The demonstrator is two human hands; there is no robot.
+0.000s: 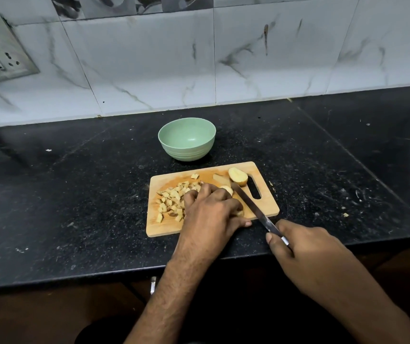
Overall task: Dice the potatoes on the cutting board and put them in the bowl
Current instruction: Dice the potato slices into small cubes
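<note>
We see a pale green bowl point(187, 138) at 12 o'clock of the tan wood board point(266, 207), yellowish-beige dice w/ brown skin point(171, 197), black speckled counter point(75, 194), white grey-veined marble tiles point(149, 63), silver knife point(251, 204).

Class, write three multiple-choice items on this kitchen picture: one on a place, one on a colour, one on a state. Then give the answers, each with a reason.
1. Where does the bowl stand?
A. on the cutting board
B. on the counter beyond the cutting board
C. at the counter's near edge

2. What colour is the bowl?
A. light green
B. red
C. black

3. What state is the bowl in?
A. full of diced potato
B. upside down
C. upright and empty

Answers:
1 B: it rests on the black counter behind the cutting board.
2 A: its wall and inside are pale green.
3 C: its inside is bare; the diced potato lies on the board.
</note>
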